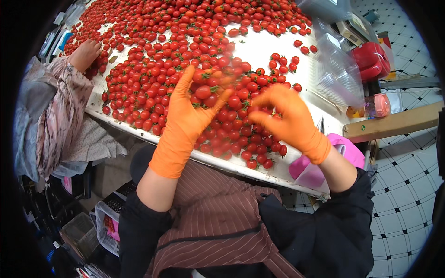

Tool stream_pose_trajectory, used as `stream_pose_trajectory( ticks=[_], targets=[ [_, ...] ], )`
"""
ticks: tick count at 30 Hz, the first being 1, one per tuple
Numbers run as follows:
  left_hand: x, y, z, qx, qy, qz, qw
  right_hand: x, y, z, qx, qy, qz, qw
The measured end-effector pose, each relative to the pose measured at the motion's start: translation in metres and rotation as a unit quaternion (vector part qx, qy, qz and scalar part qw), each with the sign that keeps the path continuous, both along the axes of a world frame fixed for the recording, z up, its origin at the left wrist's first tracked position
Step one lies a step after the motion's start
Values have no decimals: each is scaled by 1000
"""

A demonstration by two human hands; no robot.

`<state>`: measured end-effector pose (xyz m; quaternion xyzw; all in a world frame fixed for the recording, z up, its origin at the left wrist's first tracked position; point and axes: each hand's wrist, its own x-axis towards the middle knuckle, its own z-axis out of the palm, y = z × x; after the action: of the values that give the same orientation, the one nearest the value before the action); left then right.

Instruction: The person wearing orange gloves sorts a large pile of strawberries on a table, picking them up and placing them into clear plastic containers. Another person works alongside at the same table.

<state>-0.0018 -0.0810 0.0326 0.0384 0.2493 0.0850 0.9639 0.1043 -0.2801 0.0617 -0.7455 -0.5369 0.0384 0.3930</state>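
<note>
Cherry tomatoes, many with green stems, are spread over a white table. My left hand, in an orange glove, is raised palm up, fingers apart, with several cherry tomatoes resting between its thumb and fingers. Some tomatoes beside it are blurred. My right hand, also gloved in orange, hovers over the right part of the pile with thumb and fingers curled towards each other. Blur hides whether a tomato is between its fingertips.
Stacked clear plastic boxes stand on the table's right side, near a red container and a pink-lidded jar. Pink cloth lies at the near right corner. A co-worker's hand touches tomatoes at left. A lined crate stands below.
</note>
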Motion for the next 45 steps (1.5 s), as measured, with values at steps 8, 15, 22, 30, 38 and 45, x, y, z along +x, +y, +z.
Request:
stream_pose_trajectory(
  ticks=[8,15,22,30,38,45],
  targets=[
    [-24,11,5,-28,-75,38,996,-5,95,25,98,-120,91,984],
    [-167,73,14,-88,-200,181,959,-31,136,59,110,-29,158,981],
    [-435,45,-85,167,184,309,918,-7,109,24,-56,135,69,987],
    [-754,-94,-309,253,724,-16,642,-13,116,31,-52,158,54,985],
    [-464,55,-159,637,572,41,515,48,72,6,-50,69,-26,996],
    [-177,91,14,809,286,85,507,65,66,-33,-94,-35,-18,995]
  ],
)
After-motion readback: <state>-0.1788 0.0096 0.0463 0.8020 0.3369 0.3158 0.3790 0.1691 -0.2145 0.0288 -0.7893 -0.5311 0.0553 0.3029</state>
